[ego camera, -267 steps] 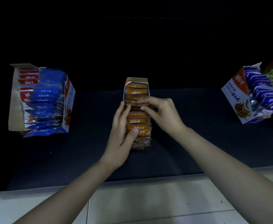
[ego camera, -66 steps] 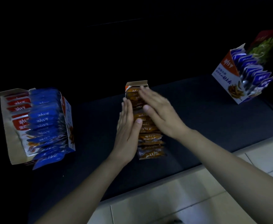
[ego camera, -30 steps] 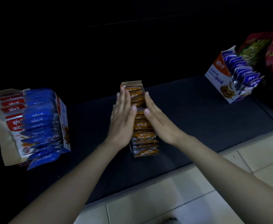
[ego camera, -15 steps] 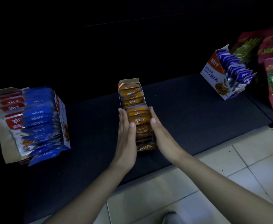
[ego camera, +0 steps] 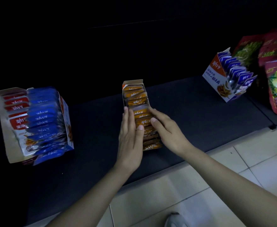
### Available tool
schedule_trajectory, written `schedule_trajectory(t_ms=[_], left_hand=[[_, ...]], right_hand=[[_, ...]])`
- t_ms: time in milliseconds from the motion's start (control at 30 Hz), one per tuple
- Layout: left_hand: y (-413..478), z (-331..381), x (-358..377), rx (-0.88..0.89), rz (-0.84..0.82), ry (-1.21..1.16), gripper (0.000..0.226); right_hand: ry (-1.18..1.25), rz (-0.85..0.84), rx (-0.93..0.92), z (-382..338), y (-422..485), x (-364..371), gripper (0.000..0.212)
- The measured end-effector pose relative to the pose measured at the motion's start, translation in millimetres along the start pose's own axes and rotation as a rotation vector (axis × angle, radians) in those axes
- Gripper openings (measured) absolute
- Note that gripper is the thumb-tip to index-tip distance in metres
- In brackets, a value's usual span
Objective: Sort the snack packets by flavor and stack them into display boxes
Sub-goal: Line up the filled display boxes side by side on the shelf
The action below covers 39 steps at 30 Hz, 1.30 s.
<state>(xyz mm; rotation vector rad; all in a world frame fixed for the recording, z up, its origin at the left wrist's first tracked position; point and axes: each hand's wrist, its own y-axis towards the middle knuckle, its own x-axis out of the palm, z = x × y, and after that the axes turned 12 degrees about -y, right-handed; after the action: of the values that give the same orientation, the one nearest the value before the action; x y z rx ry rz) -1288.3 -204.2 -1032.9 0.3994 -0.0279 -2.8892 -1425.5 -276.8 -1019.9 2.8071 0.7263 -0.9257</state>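
The left hand (ego camera: pixel 129 136) and right hand (ego camera: pixel 167 133) stand on edge, fingers straight and close together, gripping nothing. Their flats press the two long sides of the row of orange packets (ego camera: pixel 141 115) caught between them. The row's near end lies back toward the wrists, behind both thumbs (which rest across the packet tops). Its long axis runs straight away from the person, parallel to the fingers. Past the fingertips the display box (ego camera: pixel 133 82) continues with more packets to its far flap. Both hands sit equally near, so squaring the row probably needs an even inward squeeze
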Motion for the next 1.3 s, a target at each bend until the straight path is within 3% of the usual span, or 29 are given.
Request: schedule_trajectory(t_ms=[100, 267, 367, 467, 667, 833, 1100, 1300], left_hand=[[4, -1, -4, 0.096, 0.034, 0.039, 0.067], [1, 1, -2, 0.287, -0.063, 0.219, 0.066], [2, -2, -4, 0.283, -0.021, 0.25, 0.067], [4, -3, -5, 0.28, 0.011, 0.26, 0.067], [3, -5, -4, 0.305, 0.016, 0.262, 0.058], [3, -6, -4, 0.31, 0.023, 0.245, 0.054], [4, -5, -4, 0.281, 0.025, 0.237, 0.055], [4, -5, 1, 0.336, 0.025, 0.295, 0.055]], right_hand=[[-0.092, 0.048, -0.075, -2, 8, -7, 0.043], [-0.284, 0.179, -0.185, -3, 41, -23, 0.032], [-0.46, 0.071, -0.218, -4, 61, -35, 0.027], [-0.606, -0.076, -0.278, -6, 74, -39, 0.035], [-0.671, -0.209, -0.323, -11, 90, -49, 0.035], [-0.888, -0.156, -0.47, -13, 95, -38, 0.023], [-0.672, 0.009, -0.483, 4, 91, -26, 0.014], [-0.545, 0.252, -0.535, 12, 72, -24, 0.017]])
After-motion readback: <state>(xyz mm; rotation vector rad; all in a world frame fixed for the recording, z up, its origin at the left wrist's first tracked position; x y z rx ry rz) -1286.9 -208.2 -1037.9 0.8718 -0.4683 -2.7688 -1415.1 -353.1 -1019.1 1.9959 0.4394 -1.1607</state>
